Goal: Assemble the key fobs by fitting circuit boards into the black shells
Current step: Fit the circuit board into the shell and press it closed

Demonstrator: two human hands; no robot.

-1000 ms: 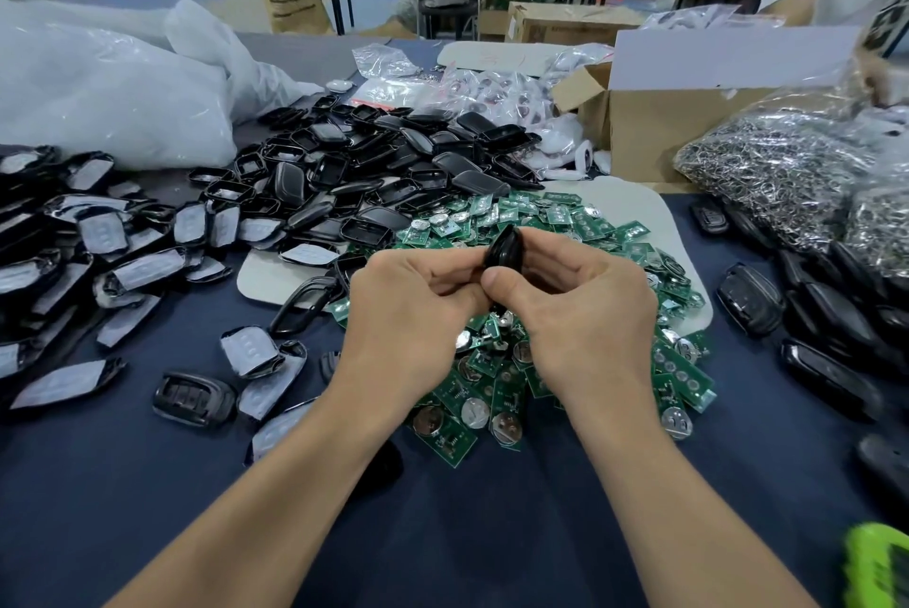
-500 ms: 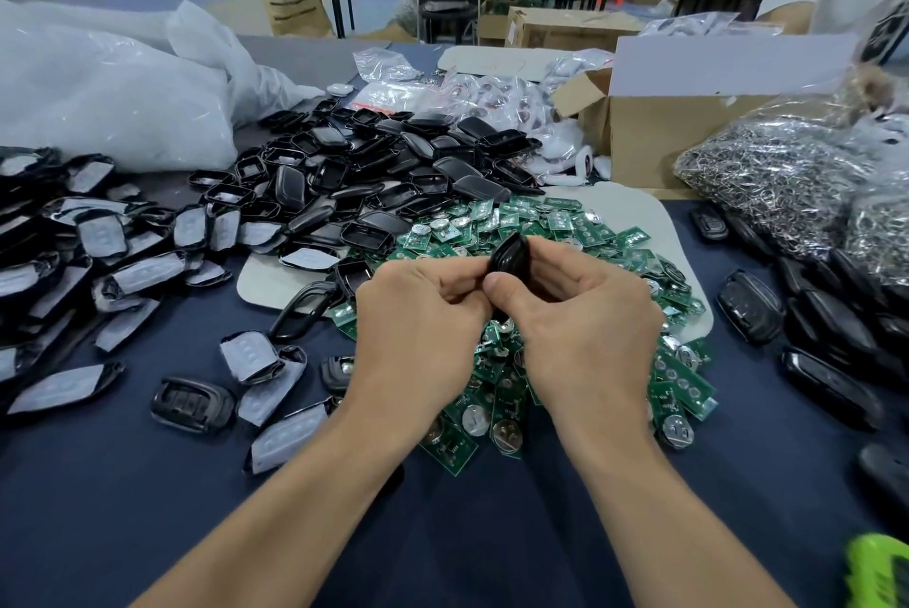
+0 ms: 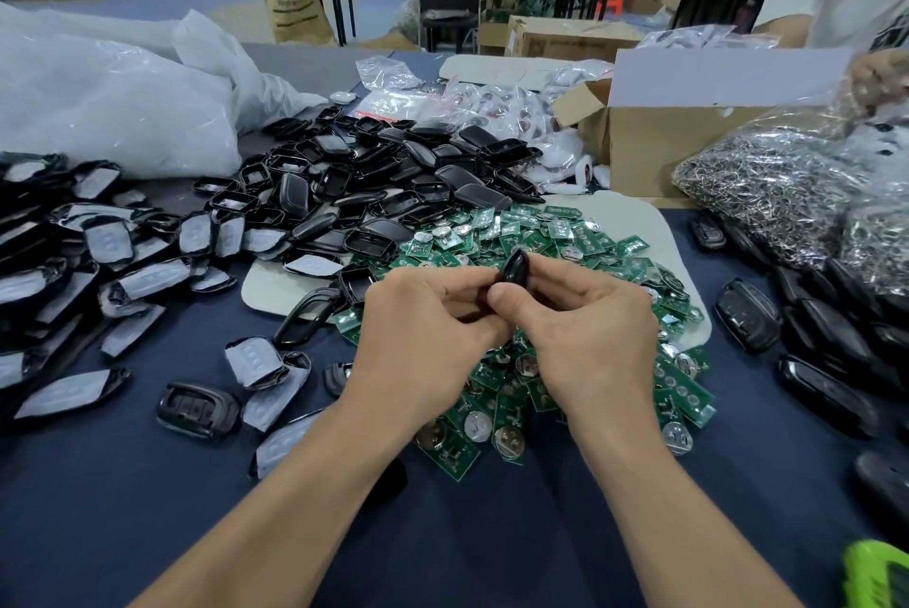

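Note:
Both my hands meet above a heap of green circuit boards (image 3: 565,233) with coin cells. Between them is one black key fob shell (image 3: 515,267), seen edge-on, its upper end sticking out above my fingers. My left hand (image 3: 423,337) pinches it from the left and my right hand (image 3: 590,337) grips it from the right, thumb on its near side. Whether a board sits inside it is hidden. A large pile of empty black shells (image 3: 374,184) lies behind the boards.
Film-wrapped black parts (image 3: 98,258) spread along the left. Finished black fobs (image 3: 826,361) line the right edge. A bag of metal rings (image 3: 767,194), a cardboard box (image 3: 654,150) and a white plastic bag (image 3: 108,105) stand behind. Another person's hand (image 3: 880,76) is at far right.
My hands have kept hold of the shell and shifted slightly; the shell has sunk a little deeper between my fingers. The piles have not moved.

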